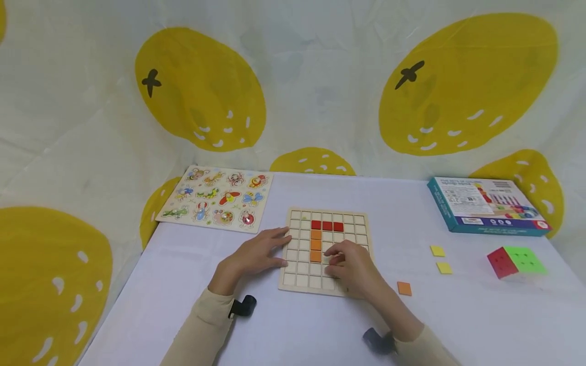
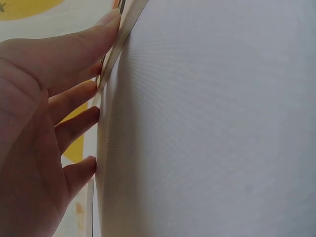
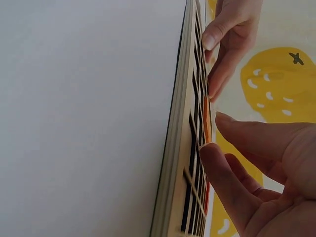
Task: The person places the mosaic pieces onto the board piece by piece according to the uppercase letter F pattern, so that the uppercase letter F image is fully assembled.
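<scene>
A wooden grid board (image 1: 304, 291) lies on the white table, with three red tiles (image 1: 327, 225) in a row and three orange tiles (image 1: 316, 244) in a column below the leftmost red one. My left hand (image 1: 257, 252) rests along the board's left edge, fingers spread and fingertips at the rim; the left wrist view shows its thumb (image 2: 94, 43) against the frame. Over the right part of the grid is my right hand (image 1: 352, 265), close beside the lowest orange tile. Its thumb and index finger (image 3: 222, 170) are bent and apart, with nothing visible between them.
Right of the board lie a loose orange tile (image 1: 404, 288) and two yellow tiles (image 1: 437, 251). Farther right are a colored puzzle cube (image 1: 516, 262) and a teal-edged box (image 1: 492, 206). An insect picture board (image 1: 215, 198) lies at back left, before a lemon-print cloth (image 1: 320, 91).
</scene>
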Available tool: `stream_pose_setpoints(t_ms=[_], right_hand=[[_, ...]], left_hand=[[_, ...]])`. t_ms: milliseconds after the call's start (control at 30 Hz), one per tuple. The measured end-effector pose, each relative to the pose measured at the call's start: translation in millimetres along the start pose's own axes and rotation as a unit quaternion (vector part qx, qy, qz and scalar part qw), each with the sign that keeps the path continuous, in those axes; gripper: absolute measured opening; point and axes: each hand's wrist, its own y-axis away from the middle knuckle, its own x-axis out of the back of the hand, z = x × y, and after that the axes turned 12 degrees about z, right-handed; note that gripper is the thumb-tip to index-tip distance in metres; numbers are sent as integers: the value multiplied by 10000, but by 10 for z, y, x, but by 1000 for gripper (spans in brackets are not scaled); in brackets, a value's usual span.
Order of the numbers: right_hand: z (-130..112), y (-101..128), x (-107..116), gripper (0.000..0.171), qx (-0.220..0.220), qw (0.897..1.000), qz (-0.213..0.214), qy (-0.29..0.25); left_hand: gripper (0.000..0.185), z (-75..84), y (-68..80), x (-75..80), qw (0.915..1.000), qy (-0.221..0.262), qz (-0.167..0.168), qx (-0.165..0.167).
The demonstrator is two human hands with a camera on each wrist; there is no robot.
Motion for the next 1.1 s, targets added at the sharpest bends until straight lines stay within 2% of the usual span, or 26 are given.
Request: stream_pose_setpoints(t_ms=[167, 467, 700, 800, 1100], right_hand=[[166, 57, 168, 29, -87, 9999, 22, 104], [461, 119, 584, 36, -235, 9968, 218, 730], [660, 174, 923, 49, -846, 9903, 24, 1104], [729, 198, 1045, 54, -940, 9871, -24, 1294], [927, 308, 1193, 77, -1140, 9820, -173, 1498]], left_hand=[[69, 7, 17, -1, 10000, 0, 6, 45], [70, 1, 21, -14, 9999, -12, -53, 92], [70, -16, 14, -25, 10000, -45, -33, -4], [69, -24, 13, -22, 10000, -21, 3, -81], [69, -29, 15, -11, 9998, -24, 58, -174]])
